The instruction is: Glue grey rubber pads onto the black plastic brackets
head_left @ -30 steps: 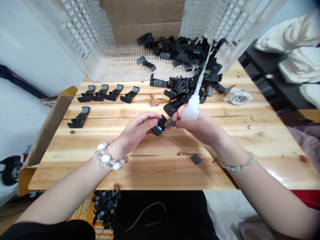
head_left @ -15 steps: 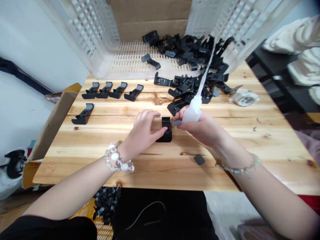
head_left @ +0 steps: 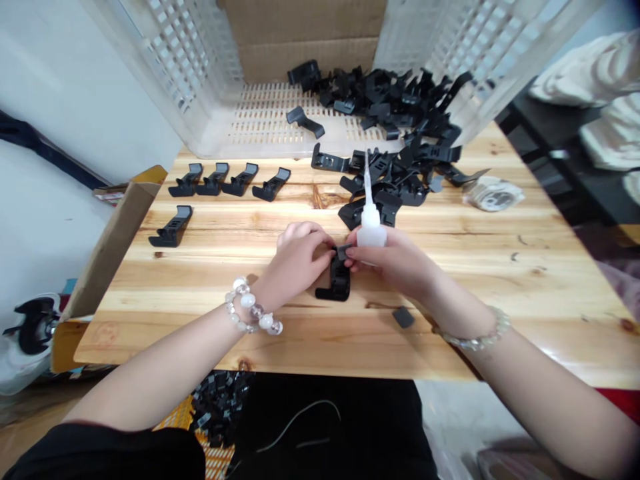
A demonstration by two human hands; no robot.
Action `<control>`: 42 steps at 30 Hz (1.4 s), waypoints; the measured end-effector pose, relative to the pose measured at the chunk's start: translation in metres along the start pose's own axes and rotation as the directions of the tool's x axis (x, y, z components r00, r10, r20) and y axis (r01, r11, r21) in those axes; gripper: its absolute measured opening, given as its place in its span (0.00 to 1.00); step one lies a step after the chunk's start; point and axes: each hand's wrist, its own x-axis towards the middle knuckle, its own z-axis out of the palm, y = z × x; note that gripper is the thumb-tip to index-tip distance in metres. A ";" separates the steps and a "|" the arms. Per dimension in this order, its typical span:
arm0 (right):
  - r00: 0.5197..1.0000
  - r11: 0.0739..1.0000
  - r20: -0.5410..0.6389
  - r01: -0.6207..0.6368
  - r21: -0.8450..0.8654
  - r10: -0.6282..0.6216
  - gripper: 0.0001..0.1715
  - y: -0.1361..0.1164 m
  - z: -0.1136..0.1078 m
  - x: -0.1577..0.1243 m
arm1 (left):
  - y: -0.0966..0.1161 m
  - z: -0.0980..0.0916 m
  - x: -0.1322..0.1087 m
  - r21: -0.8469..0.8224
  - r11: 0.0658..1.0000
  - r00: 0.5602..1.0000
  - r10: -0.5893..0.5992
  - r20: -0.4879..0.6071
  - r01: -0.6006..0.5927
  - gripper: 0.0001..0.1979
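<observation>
A black plastic bracket point(head_left: 340, 283) lies on the wooden table in front of me, its far end partly covered by fingers. My left hand point(head_left: 303, 259) is closed at that far end, thumb and fingertips against the bracket. My right hand point(head_left: 400, 259) grips a small white squeeze bottle point(head_left: 371, 232) with a long thin nozzle pointing up and away. Between the same hand's thumb and fingertips is a small grey pad point(head_left: 343, 252), lying at the bracket's far end. Another dark grey pad point(head_left: 403, 317) rests on the table near my right wrist.
Several finished-looking brackets with grey ends point(head_left: 243, 179) stand at the left. A heap of black brackets point(head_left: 385, 177) spills from a white plastic crate point(head_left: 215, 137) at the back. A tape roll point(head_left: 494, 194) lies right. Below the table edge, a basket holds small dark pieces point(head_left: 223, 400).
My right hand has brought the grey pad left onto the bracket's far end, and the bottle now stands more upright. My left hand has moved up to the bracket's far end.
</observation>
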 end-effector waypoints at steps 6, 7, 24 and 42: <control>0.999 0.999 -0.020 0.037 0.033 -0.036 0.12 0.001 -0.005 0.002 | -0.001 -0.006 0.001 -0.242 0.970 1.000 0.008 -0.029 -0.015 0.03; 0.998 0.998 -0.029 0.053 0.019 -0.053 0.12 0.001 -0.006 0.003 | -0.001 -0.007 0.001 -0.333 0.943 0.999 -0.013 -0.036 0.000 0.03; 0.989 0.992 -0.068 0.128 -0.011 -0.129 0.16 0.002 -0.002 0.001 | 0.013 -0.006 -0.004 -0.910 0.152 0.922 -0.098 0.374 0.385 0.12; 0.981 0.945 -0.084 0.145 -0.293 -0.177 0.14 -0.002 0.006 -0.009 | 0.007 -0.004 -0.006 -0.850 0.477 0.973 -0.055 0.224 0.223 0.14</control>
